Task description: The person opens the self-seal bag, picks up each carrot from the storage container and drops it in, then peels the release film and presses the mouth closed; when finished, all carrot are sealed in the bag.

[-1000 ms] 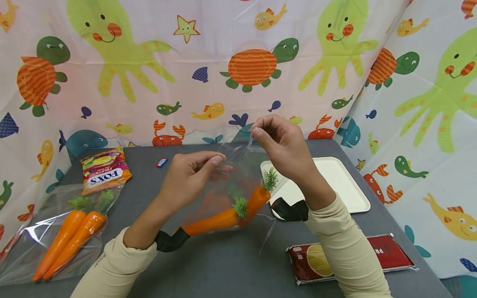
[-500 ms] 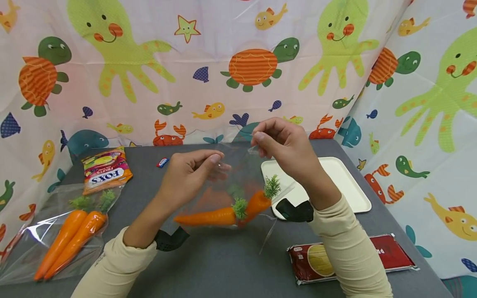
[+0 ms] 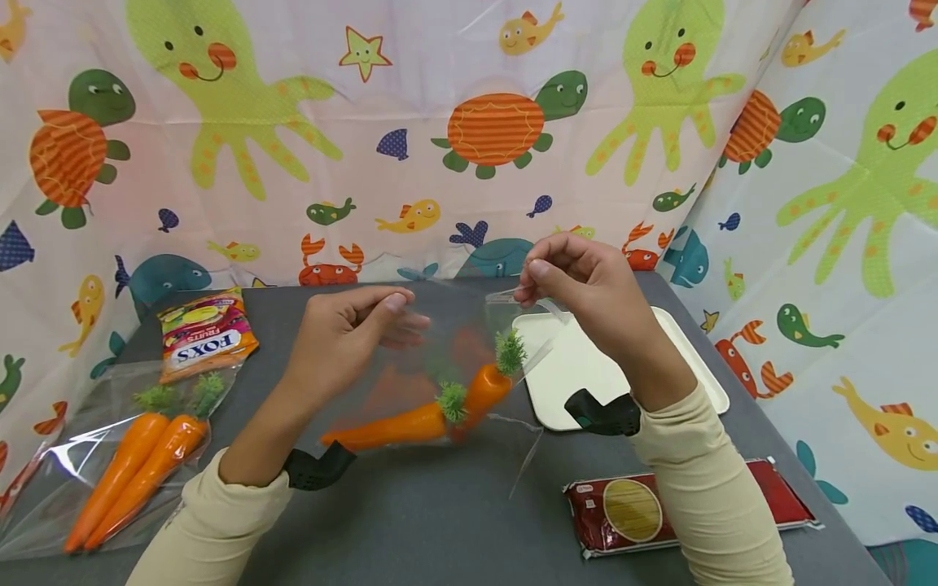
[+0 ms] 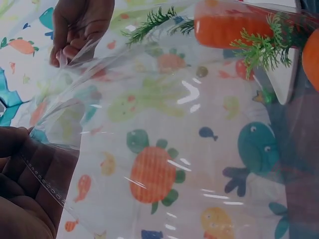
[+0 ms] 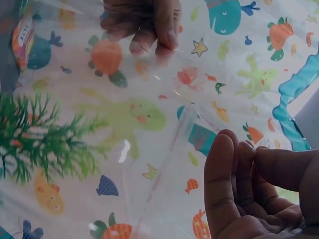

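Note:
Between my hands hangs a clear plastic bag [image 3: 418, 370] with two orange toy carrots [image 3: 392, 427] with green tops in it. My left hand [image 3: 337, 338] pinches the bag's upper left edge between thumb and fingers. At the upper right corner my right hand [image 3: 586, 285] pinches the clear plastic, and a thin pale strip shows below its fingertips. In the left wrist view, folds in the bag [image 4: 199, 119] run toward the right hand [image 4: 82, 30]. A line of faint red print crosses the bag [image 5: 154, 184] in the right wrist view.
Another clear bag [image 3: 44, 496] with two carrots [image 3: 146, 464] lies at left, by a Fox's Fruits candy bag [image 3: 208, 334]. A cream tray [image 3: 550, 382] and a red pasta pack [image 3: 615, 517] lie at right. Patterned curtains [image 3: 410, 98] enclose the grey table [image 3: 440, 529].
Both hands have moved apart, the left to the left and the right to the right. The carrots in the bag have shifted left. A pale strip now shows below the right fingers.

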`<state>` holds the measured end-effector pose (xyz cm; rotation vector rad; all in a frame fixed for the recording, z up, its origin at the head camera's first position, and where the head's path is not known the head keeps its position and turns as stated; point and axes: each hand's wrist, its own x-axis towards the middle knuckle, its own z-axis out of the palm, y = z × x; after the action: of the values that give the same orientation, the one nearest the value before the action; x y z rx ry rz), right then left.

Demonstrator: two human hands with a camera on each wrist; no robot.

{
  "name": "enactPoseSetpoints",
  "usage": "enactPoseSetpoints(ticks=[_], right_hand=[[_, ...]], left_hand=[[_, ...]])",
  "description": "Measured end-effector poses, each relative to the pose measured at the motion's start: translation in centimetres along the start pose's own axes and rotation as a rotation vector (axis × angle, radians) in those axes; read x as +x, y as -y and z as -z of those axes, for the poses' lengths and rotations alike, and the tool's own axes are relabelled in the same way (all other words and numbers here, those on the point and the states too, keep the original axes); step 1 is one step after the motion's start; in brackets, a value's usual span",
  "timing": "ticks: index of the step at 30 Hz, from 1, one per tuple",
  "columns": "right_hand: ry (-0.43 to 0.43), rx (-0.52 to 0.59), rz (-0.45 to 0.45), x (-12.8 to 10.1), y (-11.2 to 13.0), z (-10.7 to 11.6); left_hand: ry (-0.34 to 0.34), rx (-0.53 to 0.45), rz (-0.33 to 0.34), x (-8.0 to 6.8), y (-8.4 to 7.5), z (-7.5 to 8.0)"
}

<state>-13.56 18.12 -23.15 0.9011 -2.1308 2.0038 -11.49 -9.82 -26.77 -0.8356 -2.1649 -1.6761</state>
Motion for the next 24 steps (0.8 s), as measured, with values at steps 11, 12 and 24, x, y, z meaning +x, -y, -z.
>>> enactPoseSetpoints(ticks=[11,12,24], right_hand=[[-0.028,-0.025,-0.022,-0.5,-0.7,1.4],[-0.030,-0.022,-0.027,-0.5,-0.7,1.5],[-0.039,-0.073,-0.075,-1.1,-1.6,3.0]], left_hand=[[-0.072,0.012,-0.002,-0.5,0.1,1.9],[-0.078,0.015,0.001,-0.5,0.0,2.1],[-0.128,0.050,0.026,-0.9,-0.3,3.7]])
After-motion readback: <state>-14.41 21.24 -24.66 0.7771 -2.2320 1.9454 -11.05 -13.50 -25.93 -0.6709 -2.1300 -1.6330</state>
